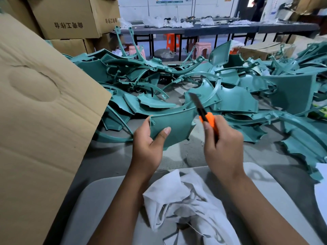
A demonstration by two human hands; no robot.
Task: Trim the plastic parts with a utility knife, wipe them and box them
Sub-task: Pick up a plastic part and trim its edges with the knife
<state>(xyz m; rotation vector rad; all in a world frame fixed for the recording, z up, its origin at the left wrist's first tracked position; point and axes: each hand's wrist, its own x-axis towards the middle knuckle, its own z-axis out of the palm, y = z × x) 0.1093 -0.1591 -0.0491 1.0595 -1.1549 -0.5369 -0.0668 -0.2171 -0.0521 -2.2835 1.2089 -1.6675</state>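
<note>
Trimming: left hand (148, 147) grips teal plastic part (172, 127), thumb curled over its face, held above the floor just in front of the cloth (184, 200).
Knife: right hand (223, 147) wrapped round orange utility knife (206, 117), blade out.
Risk: blade near the part's upper right corner; a slip could likely gouge the face or reach the left thumb.
Orientation: part's long axis runs left-right, curved edge up; blade points up-left.
Box: cardboard flap (44, 112) at left.
Pile: more parts (177, 80) beyond.
</note>
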